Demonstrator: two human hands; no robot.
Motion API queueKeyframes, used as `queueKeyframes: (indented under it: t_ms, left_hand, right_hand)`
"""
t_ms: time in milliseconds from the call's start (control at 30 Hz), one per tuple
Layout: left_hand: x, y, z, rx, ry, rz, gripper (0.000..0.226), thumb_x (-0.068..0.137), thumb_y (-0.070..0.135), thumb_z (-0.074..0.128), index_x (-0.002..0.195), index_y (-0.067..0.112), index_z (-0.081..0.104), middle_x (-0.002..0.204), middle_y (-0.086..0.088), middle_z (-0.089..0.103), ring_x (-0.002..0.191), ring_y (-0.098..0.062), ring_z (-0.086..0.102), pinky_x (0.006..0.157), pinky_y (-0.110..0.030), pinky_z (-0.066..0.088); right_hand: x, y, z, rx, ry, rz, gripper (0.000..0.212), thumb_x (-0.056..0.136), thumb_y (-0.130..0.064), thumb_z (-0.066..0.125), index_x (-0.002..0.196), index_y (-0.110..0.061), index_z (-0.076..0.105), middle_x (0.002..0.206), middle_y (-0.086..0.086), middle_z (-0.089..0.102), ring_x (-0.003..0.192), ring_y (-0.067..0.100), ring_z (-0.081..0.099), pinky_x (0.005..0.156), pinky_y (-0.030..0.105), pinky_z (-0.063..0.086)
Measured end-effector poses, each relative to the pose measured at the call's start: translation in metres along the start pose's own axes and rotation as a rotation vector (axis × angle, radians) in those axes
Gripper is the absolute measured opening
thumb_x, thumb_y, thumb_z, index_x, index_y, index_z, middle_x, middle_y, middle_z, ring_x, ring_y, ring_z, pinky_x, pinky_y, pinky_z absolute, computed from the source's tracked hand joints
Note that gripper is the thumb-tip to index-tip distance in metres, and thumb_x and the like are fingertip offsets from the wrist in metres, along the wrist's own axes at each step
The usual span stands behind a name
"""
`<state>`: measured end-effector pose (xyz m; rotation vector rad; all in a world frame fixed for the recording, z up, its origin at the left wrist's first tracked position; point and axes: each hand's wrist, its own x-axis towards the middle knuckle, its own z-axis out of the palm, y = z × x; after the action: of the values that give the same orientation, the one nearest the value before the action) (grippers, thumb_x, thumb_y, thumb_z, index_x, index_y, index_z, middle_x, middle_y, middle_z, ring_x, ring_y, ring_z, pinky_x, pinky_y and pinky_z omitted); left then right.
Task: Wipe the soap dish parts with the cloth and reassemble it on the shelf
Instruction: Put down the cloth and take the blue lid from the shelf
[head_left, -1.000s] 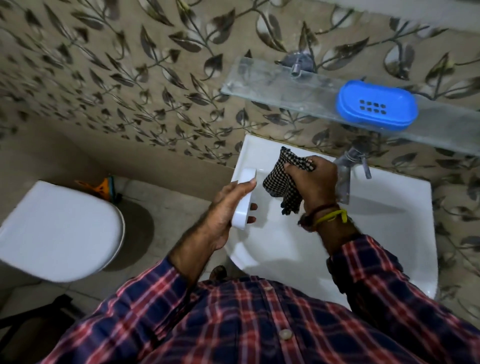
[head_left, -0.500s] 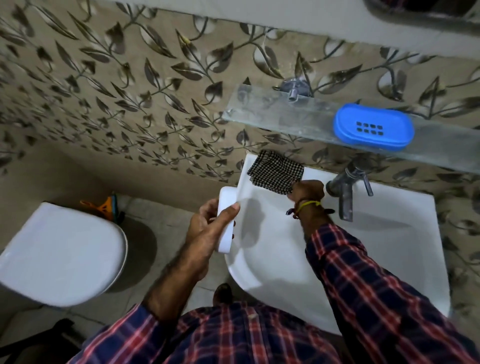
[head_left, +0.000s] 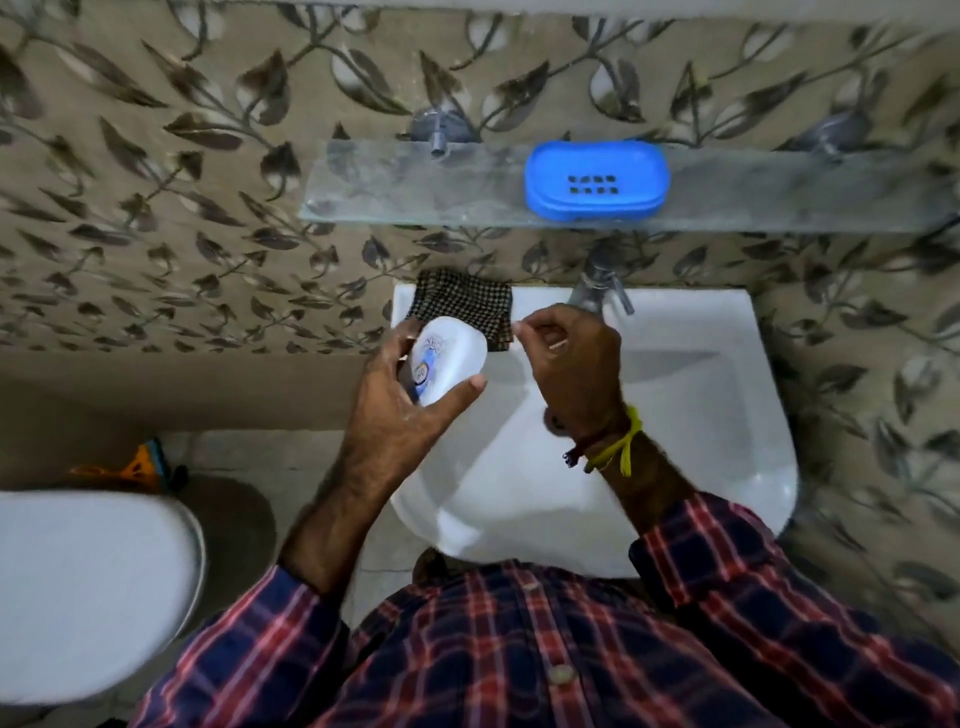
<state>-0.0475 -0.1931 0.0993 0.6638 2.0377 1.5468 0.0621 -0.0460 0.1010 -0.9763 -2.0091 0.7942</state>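
The clear glass wall shelf (head_left: 395, 189) is seen at twelve o'clock, the blue oval soap dish tray (head_left: 596, 180) resting on it. The white oval plastic soap dish base (head_left: 451, 358) is gripped by the left hand (head_left: 400, 400), long axis toward one o'clock. The checked cloth (head_left: 460, 306) lies on the basin rim just beyond. The right hand (head_left: 571, 358) is loosely curled, holding nothing visible.

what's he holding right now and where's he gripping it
The left hand grips the white soap dish part across its sides, thumb on one edge and fingers on the other. The right hand holds nothing.
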Motion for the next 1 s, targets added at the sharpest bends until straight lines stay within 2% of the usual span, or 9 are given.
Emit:
queueKeyframes:
  t_ms: [67, 167, 300, 367, 500, 600, 733, 833, 1000]
  left_hand:
    - [-0.001, 0.010, 0.007, 0.036, 0.038, 0.093, 0.096, 0.063, 0.042, 0.093, 0.145, 0.021, 0.047, 0.140, 0.004, 0.057, 0.122, 0.000, 0.057, 0.098, -0.016, 0.050]
    - [-0.005, 0.029, 0.013, 0.115, 0.130, 0.245, 0.091, 0.063, 0.056, 0.086, 0.140, 0.023, 0.052, 0.136, 0.003, 0.058, 0.124, -0.009, 0.056, 0.099, -0.015, 0.046]
    - [0.004, 0.068, 0.015, 0.248, 0.123, 0.424, 0.089, 0.064, 0.063, 0.078, 0.138, 0.020, 0.056, 0.126, -0.003, 0.057, 0.114, 0.002, 0.052, 0.095, -0.003, 0.037]
    - [0.016, 0.089, 0.016, 0.265, 0.106, 0.487, 0.094, 0.064, 0.059, 0.079, 0.144, 0.018, 0.052, 0.126, -0.001, 0.057, 0.114, 0.003, 0.052, 0.100, -0.009, 0.039]
    - [0.038, 0.118, 0.014, 0.225, 0.097, 0.508, 0.097, 0.061, 0.054, 0.085, 0.145, 0.019, 0.051, 0.131, -0.004, 0.063, 0.120, -0.019, 0.061, 0.103, -0.039, 0.051]
    - [0.045, 0.129, 0.010, 0.202, 0.099, 0.526, 0.094, 0.059, 0.057, 0.083, 0.140, 0.018, 0.056, 0.131, 0.003, 0.064, 0.118, -0.005, 0.061, 0.102, -0.027, 0.051]
    - [0.051, 0.135, 0.009, 0.140, 0.072, 0.496, 0.089, 0.056, 0.053, 0.084, 0.136, 0.021, 0.059, 0.124, 0.007, 0.067, 0.105, 0.014, 0.060, 0.088, -0.009, 0.050]
    - [0.055, 0.136, 0.010, 0.078, 0.032, 0.437, 0.083, 0.059, 0.038, 0.087, 0.136, 0.021, 0.061, 0.121, 0.007, 0.070, 0.105, -0.002, 0.066, 0.077, -0.009, 0.052]
    - [0.056, 0.142, 0.015, -0.047, -0.047, 0.405, 0.082, 0.061, 0.039, 0.086, 0.137, 0.019, 0.061, 0.122, 0.006, 0.072, 0.110, -0.012, 0.069, 0.081, -0.023, 0.058]
  right_hand:
    - [0.006, -0.015, -0.024, 0.004, 0.017, -0.076, 0.014, 0.083, -0.016, 0.079, 0.075, -0.007, 0.073, 0.074, 0.005, 0.072, 0.068, 0.021, 0.066, 0.067, 0.038, 0.055]
    - [0.023, -0.032, -0.058, -0.001, 0.104, -0.255, 0.016, 0.087, -0.011, 0.074, 0.074, -0.003, 0.070, 0.073, 0.008, 0.069, 0.069, 0.024, 0.063, 0.067, 0.039, 0.052]
    - [0.065, -0.041, -0.092, -0.028, 0.128, -0.379, 0.011, 0.089, -0.002, 0.064, 0.096, 0.002, 0.072, 0.097, 0.014, 0.073, 0.094, 0.031, 0.068, 0.088, 0.049, 0.053]
    - [0.089, -0.039, -0.102, -0.101, 0.021, -0.346, 0.030, 0.086, -0.012, 0.071, 0.115, -0.002, 0.069, 0.116, 0.013, 0.069, 0.111, 0.032, 0.063, 0.102, 0.048, 0.046]
    - [0.131, -0.024, -0.116, -0.288, -0.290, -0.252, 0.085, 0.072, -0.035, 0.087, 0.142, -0.009, 0.048, 0.140, 0.013, 0.053, 0.132, 0.032, 0.044, 0.114, 0.040, 0.033]
    - [0.149, -0.010, -0.123, -0.299, -0.484, -0.185, 0.102, 0.066, -0.032, 0.092, 0.149, -0.012, 0.037, 0.148, 0.016, 0.045, 0.140, 0.030, 0.037, 0.119, 0.040, 0.029]
    - [0.156, 0.002, -0.122, -0.141, -0.463, -0.209, 0.092, 0.067, -0.020, 0.092, 0.144, -0.005, 0.044, 0.141, 0.013, 0.054, 0.131, 0.022, 0.051, 0.115, 0.038, 0.038]
    - [0.151, 0.003, -0.121, 0.028, -0.390, -0.218, 0.079, 0.066, -0.015, 0.092, 0.134, -0.005, 0.052, 0.132, 0.010, 0.061, 0.124, 0.020, 0.057, 0.112, 0.036, 0.043]
    - [0.122, -0.012, -0.129, 0.587, -0.255, -0.095, 0.066, 0.072, -0.005, 0.086, 0.127, -0.002, 0.049, 0.121, 0.008, 0.059, 0.107, 0.007, 0.063, 0.099, 0.021, 0.049]
